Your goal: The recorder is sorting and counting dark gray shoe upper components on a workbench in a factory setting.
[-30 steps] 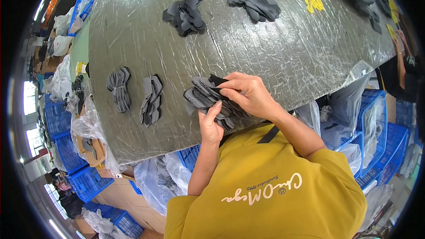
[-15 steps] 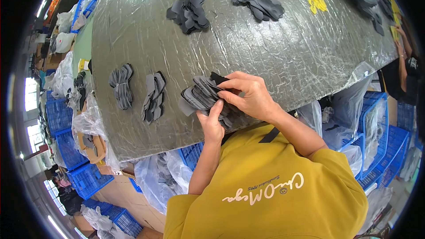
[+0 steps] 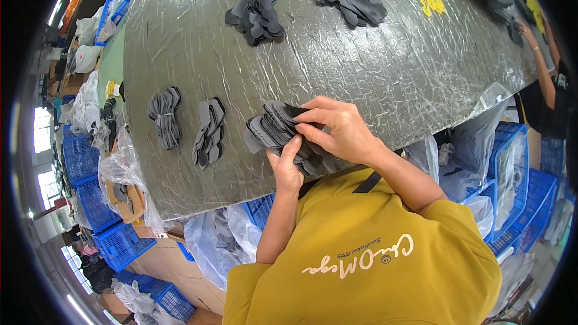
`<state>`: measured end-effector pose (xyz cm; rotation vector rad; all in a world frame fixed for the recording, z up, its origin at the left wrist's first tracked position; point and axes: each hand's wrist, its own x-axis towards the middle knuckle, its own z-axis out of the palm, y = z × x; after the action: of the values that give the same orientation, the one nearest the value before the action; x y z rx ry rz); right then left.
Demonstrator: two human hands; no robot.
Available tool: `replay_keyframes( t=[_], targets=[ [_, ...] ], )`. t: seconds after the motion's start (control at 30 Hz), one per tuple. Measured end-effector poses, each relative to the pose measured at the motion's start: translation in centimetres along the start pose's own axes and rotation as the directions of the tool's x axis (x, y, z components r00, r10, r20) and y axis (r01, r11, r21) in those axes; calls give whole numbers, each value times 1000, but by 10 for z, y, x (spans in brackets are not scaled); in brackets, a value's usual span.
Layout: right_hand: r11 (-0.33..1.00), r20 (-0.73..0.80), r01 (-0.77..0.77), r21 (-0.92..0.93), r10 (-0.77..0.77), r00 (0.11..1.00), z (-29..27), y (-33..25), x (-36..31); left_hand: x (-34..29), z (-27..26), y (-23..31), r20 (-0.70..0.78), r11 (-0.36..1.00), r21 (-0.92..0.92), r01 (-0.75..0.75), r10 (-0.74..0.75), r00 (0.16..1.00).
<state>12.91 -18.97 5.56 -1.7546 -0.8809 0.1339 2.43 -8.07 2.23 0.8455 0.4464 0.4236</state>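
Well, the stack (image 3: 268, 126) sits at the near side of the worktop (image 3: 180, 60); the left hand (image 3: 286, 167) clasps it, thumb on top, fingers hidden; the right hand (image 3: 338, 126) pinches its right edge. I'd hold that thumb firm so nothing slides.

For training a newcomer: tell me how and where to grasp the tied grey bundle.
Probably best from above, gripping the tied grey bundle by its long sides at the middle: those face left and right, and the band gathers its pieces there.
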Motion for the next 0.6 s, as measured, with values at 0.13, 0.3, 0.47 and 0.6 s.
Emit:
replay_keyframes(
  t=[0.13, 0.3, 0.47, 0.6],
  targets=[
    [1000, 1, -15, 18, 15, 1000, 1, 1, 0, 1, 0, -1, -3, 1000, 2, 2, -2, 1000],
    [1000, -33, -28, -1, 28, 999, 7, -2, 0, -2, -4, -5, -10, 999, 44, 2, -2, 1000],
    [999, -112, 32, 24, -29, 993, 15, 3, -8, 1, 5, -2, -9, 998, -55, 22, -23, 1000],
    [997, -108, 54, -60, -60, 992, 18, 4, -10, 3, 2, -2, 28, 980, -171, 98, -95, 995]
  ],
)
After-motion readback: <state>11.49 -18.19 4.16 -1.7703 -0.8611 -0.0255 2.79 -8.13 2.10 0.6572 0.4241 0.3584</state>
